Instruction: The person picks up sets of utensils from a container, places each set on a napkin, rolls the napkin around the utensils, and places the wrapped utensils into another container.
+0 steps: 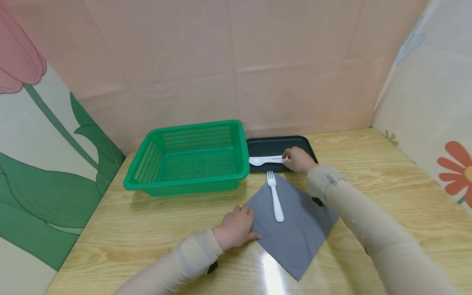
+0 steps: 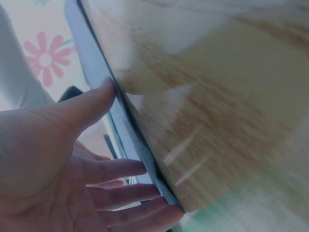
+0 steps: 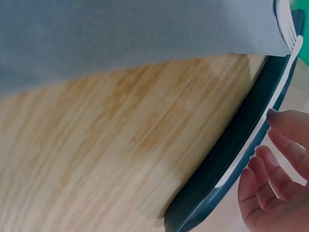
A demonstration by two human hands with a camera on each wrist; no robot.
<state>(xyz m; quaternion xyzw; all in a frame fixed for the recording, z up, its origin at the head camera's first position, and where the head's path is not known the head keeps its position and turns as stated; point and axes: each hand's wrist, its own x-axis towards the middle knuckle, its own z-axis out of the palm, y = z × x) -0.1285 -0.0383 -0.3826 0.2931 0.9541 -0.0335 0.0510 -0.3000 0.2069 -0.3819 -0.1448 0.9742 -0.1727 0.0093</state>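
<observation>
In the head view, a white plastic spoon (image 1: pixel 258 161) lies in a black tray (image 1: pixel 280 142), a second slim white utensil (image 1: pixel 271 157) close behind it. My right hand (image 1: pixel 299 159) is over the tray at their handle ends. In the right wrist view its thumb and fingers are apart, beside a white handle (image 3: pixel 244 150), loosely bent. A grey cloth napkin (image 1: pixel 298 231) lies turned cornerwise on the table, bearing a white fork (image 1: pixel 276 200), tines toward the tray. My left hand (image 1: pixel 237 228) touches the napkin's left edge, its fingers (image 2: pixel 125 193) nearly straight.
A green perforated plastic basket (image 1: pixel 189 189) stands left of the tray, its rim close to the tray's left side. The wood-grain table (image 1: pixel 147 229) meets a pink-beige backdrop (image 1: pixel 184 61) at the rear. Flower-printed sheets flank both sides.
</observation>
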